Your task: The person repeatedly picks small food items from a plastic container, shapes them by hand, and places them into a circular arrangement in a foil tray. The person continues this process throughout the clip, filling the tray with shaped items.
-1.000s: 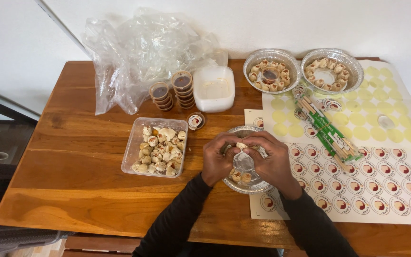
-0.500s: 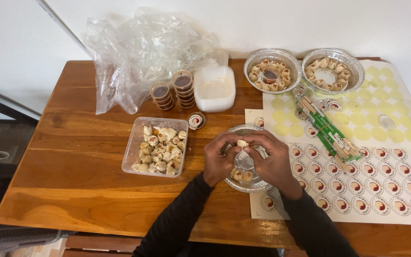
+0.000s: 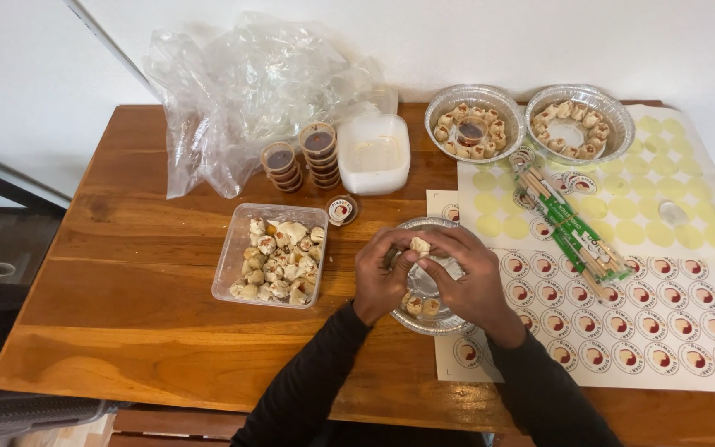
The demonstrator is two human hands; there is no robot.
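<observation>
Both hands meet over a round foil tray [image 3: 432, 324] near the middle of the wooden table [image 3: 142, 273]. The left hand [image 3: 385, 276] and the right hand [image 3: 467, 277] are pressed close, fingertips pinching one pale dumpling [image 3: 419, 245] between them above the tray's far rim. A few more dumplings [image 3: 420, 305] lie in the tray's near part, below the hands.

Left of the tray, just beside it, a clear plastic box [image 3: 271, 255] holds a heap of dumplings. Farther off stand two stacks of lidded sauce cups [image 3: 301, 156], a white tub [image 3: 374, 154] to their right, and crumpled clear plastic bags [image 3: 250, 83] against the wall. One single sauce cup [image 3: 341, 209] sits between the box and the stacks.

At far right, two filled foil trays [image 3: 526, 122] rest side by side. Wrapped chopsticks [image 3: 577, 236] lie slantwise across sheets of round stickers [image 3: 655, 306] that cover the right of the table.
</observation>
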